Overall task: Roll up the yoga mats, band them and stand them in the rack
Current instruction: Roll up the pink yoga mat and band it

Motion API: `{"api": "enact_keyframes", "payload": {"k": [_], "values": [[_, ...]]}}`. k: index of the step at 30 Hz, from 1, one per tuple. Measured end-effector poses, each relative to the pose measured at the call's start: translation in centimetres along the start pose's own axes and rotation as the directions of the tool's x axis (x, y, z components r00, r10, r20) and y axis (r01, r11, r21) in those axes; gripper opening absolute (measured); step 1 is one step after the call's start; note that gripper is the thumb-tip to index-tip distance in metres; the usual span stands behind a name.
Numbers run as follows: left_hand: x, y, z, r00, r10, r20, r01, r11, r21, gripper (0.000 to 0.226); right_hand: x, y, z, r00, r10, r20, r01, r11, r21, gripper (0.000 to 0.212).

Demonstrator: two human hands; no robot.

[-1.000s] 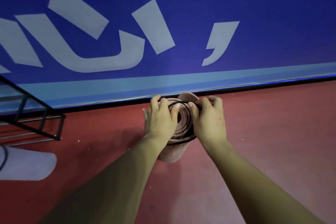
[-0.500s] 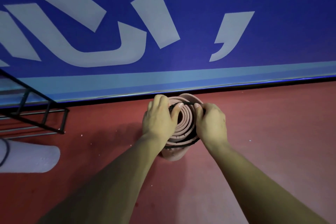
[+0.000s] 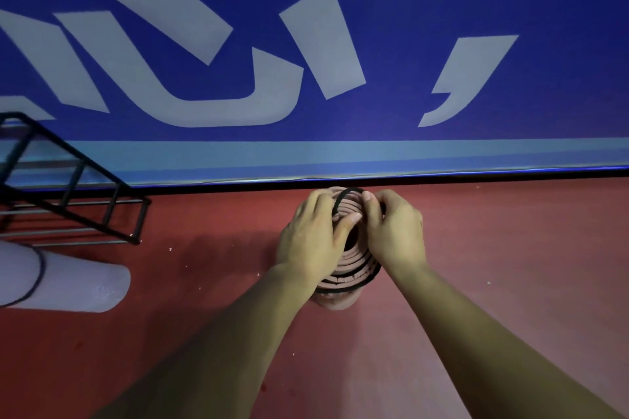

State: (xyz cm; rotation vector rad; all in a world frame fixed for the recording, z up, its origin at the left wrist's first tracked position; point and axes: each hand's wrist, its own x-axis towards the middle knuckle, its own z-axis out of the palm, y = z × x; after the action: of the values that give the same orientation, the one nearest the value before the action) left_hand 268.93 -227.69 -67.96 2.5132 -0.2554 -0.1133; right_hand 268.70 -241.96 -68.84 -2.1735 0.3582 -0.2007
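Mat (image 3: 335,301) upright, black band (image 3: 344,193) round top

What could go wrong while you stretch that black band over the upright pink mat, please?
The band, held by left hand and right hand, sits only around the top end and might snap off. The pink mat shows coils bulging upward, which could loosen. Standing on end, it might tip.

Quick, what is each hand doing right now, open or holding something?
Left hand: closed, gripping the black band over the rolled mat.
Right hand: closed, pinching the same band.
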Motion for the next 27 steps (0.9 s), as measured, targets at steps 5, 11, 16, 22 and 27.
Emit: {"api": "enact_keyframes", "payload": {"k": [5,11,16,22,27], "values": [[0.4,-0.8,-0.6,1.0,0.004,0.013,-0.004,1.0,-0.015,0.055,-0.4,0.0,-0.3,1.0,0.003,0.009,-0.004,0.997,0.078,0.02],[1.4,-1.3,-0.4,0.989,0.141,0.048,-0.147,0.98,0.138,0.072,-0.6,0.1,-0.7,0.999,0.048,0.007,-0.049,0.992,0.118,0.02],[2.0,-1.2,-0.2,0.967,0.181,0.178,-0.195,0.979,0.064,0.069,-0.4,0.6,-1.0,0.998,0.061,-0.012,-0.059,0.99,0.126,0.011],[2.0,-1.4,1.3,0.993,0.105,-0.049,-0.109,0.99,-0.085,0.033,-0.8,0.9,-1.0,0.999,0.047,-0.016,-0.045,0.995,0.086,0.011],[1.7,-0.4,1.4,0.981,-0.094,-0.17,0.06,0.979,-0.193,0.022,-1.0,0.7,-0.8,0.992,0.119,-0.049,-0.115,0.991,0.071,0.011]]}}
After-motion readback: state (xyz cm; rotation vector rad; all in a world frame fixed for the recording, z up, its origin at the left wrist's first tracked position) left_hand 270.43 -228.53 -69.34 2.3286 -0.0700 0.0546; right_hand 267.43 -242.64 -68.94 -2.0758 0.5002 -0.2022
